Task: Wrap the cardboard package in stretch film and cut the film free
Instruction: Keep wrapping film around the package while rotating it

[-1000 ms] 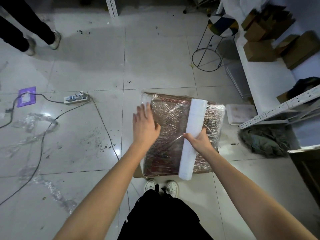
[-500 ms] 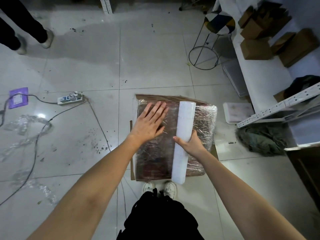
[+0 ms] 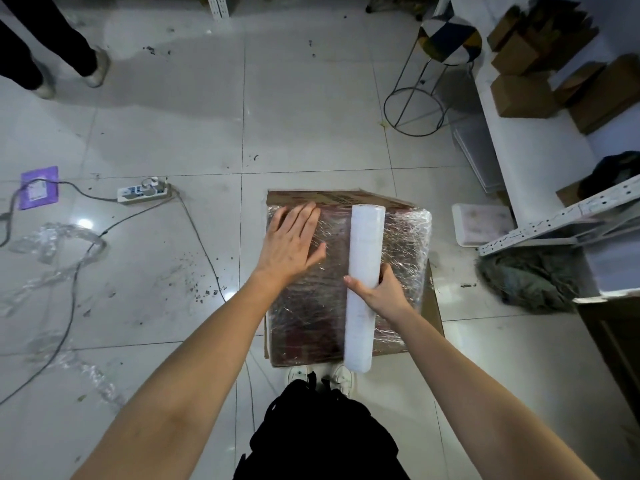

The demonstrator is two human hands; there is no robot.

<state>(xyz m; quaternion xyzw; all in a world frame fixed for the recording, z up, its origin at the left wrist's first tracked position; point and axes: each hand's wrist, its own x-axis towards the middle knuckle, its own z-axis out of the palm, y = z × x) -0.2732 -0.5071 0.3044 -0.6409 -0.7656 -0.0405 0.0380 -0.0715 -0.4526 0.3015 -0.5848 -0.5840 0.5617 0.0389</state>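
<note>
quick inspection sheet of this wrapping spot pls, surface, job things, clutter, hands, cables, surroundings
surface: pale tiled floor, specked with dark debris.
job's things: cardboard package lies flat, its top covered in film; white film roll lies along it.
clutter: loose film scraps at left; purple sheet; grey rag at right.
hands: left hand flat on the wrapped top; right hand grips the roll.
cables: power strip with leads trailing over the floor.
surroundings: wire-legged stool; white shelving holding brown boxes; another person's legs far left.
</note>
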